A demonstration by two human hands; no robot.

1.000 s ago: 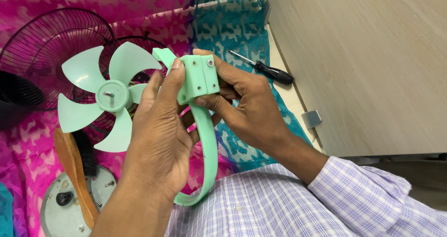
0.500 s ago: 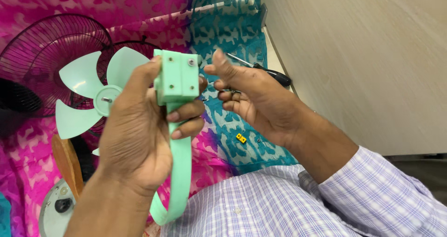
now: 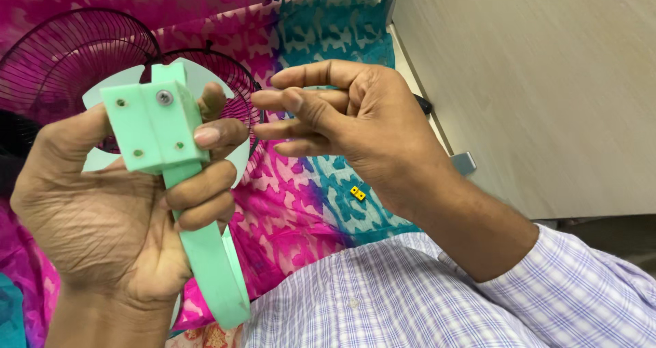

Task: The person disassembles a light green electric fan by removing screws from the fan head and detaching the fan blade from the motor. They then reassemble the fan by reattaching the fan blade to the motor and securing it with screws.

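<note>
Surface: patterned cloth [image 3: 294, 204], pink with a teal band, spread as the carrying layer.
Fan grille [image 3: 75, 54]: dark wire guard lying on the cloth, at its far left part.
Yellow piece [image 3: 357, 193]: small block on the teal band, well right of the fan grille.
Pale board [image 3: 533, 81]: bordering the cloth, farther right of the fan grille.

No packages, labels, signs or screens show anywhere in view.
</note>
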